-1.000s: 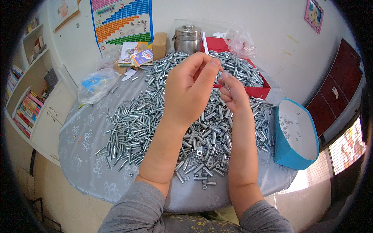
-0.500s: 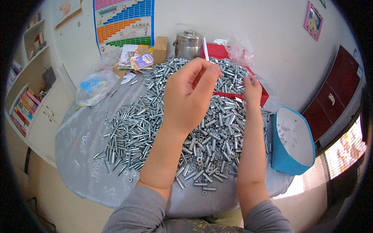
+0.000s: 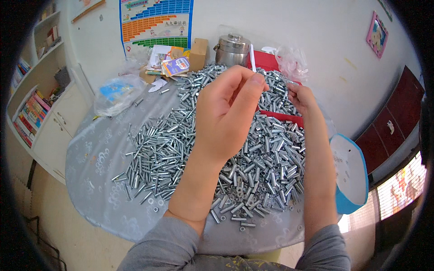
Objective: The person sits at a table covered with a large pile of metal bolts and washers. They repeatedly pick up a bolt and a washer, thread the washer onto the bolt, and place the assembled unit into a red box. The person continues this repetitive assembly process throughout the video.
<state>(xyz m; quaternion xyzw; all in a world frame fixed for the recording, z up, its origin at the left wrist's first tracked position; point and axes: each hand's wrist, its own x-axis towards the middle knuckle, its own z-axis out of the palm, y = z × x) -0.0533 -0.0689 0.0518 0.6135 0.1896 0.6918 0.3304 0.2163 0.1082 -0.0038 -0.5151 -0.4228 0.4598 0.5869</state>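
Observation:
My left hand [image 3: 229, 108] is raised over the middle of the table, its fingers curled with the thumb pressed against the forefinger; whatever lies inside is hidden. Further right, my right hand [image 3: 302, 97] is at the right side of a red box [image 3: 281, 118], fingers bent inward by the metal parts [image 3: 275, 95] in it. Anything between those fingertips is too small to make out. Below both hands spreads a large heap of silvery metal sleeves [image 3: 253, 158], with thin bolt-like rods [image 3: 158, 153] on its left side and small nuts or rings along the near edge.
A blue fabric bin [image 3: 351, 203] with a white inside and small rings stands at the right, partly behind my forearm. Behind the heap are a steel pot [image 3: 231, 52], a cardboard box [image 3: 198, 54] and booklets [image 3: 174, 67]. A plastic bag [image 3: 118, 95] lies at the left.
The view has shifted slightly left. My right forearm has swung outward, partly covering the blue bin, and its fingers now point more to the left. My left hand keeps its closed pose.

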